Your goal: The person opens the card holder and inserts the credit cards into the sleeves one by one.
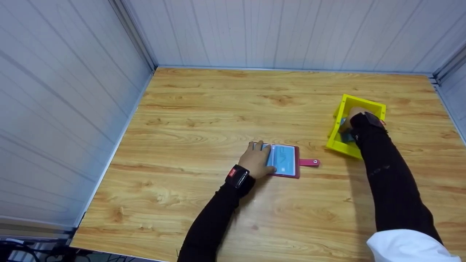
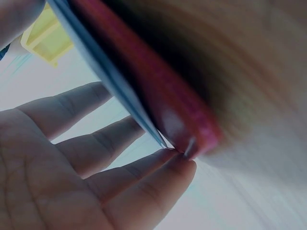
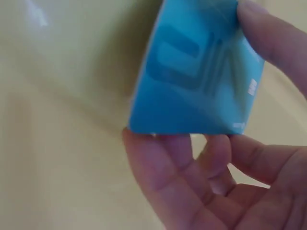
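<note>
An open card holder (image 1: 296,163) with a pink-red cover lies on the table, a light blue card showing in its clear sleeve. My left hand (image 1: 255,162) rests across its left half, fingers spread over the far edge and thumb along the near part. The left wrist view shows fingertips (image 2: 184,165) touching the corner of the red cover, beside the raised sleeve. My right hand (image 1: 355,114) reaches down into the yellow bin (image 1: 336,140). There, in the right wrist view, thumb and fingers pinch a blue card (image 3: 192,72) by its edges.
The bin stands at the right of the wooden table (image 1: 204,112). A pink snap strap (image 1: 309,162) sticks out from the holder toward it. Pale panel walls (image 1: 255,32) enclose the table at the back and sides. Dark cables (image 1: 32,251) hang at the lower left.
</note>
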`<state>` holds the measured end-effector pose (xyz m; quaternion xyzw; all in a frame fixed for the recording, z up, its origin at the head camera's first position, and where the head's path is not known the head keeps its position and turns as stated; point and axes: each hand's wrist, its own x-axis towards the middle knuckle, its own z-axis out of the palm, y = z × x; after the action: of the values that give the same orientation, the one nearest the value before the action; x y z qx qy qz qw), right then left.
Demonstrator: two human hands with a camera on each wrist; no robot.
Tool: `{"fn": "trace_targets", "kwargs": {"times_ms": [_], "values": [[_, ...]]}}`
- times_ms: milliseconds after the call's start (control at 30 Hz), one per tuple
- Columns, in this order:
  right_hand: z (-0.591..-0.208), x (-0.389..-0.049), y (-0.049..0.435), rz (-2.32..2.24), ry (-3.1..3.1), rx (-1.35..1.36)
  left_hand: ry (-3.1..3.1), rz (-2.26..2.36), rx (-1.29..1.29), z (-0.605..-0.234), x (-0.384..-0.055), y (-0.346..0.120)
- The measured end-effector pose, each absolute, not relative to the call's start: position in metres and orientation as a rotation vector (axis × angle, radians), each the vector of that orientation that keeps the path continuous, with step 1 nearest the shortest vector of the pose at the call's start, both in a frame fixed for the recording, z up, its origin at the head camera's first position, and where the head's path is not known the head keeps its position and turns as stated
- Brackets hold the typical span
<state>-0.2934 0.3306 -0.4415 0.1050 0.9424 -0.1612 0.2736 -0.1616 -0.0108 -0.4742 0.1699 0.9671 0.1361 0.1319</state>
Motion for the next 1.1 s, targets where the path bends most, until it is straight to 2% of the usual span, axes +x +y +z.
{"fn": "trace_targets", "kwargs": {"times_ms": [167,433,633,867,1100], "values": [[-0.436,-0.289,0.328,-0.438,2.552,0.275,2.812,0.394,0.488,-0.474,-0.162,-0.010],[-0.410,-0.283,0.323,-0.364,2.673,0.020,2.799,0.394,0.461,-0.474,-0.162,-0.009],[-0.389,-0.284,0.331,-0.408,2.701,-0.016,2.799,0.397,0.459,-0.474,-0.161,-0.009],[-0.358,-0.278,0.330,-0.673,2.723,0.075,2.811,0.417,0.456,-0.474,-0.162,-0.011],[-0.352,-0.258,0.310,-1.092,2.843,0.085,2.811,0.404,0.480,-0.473,-0.163,-0.010]]}}
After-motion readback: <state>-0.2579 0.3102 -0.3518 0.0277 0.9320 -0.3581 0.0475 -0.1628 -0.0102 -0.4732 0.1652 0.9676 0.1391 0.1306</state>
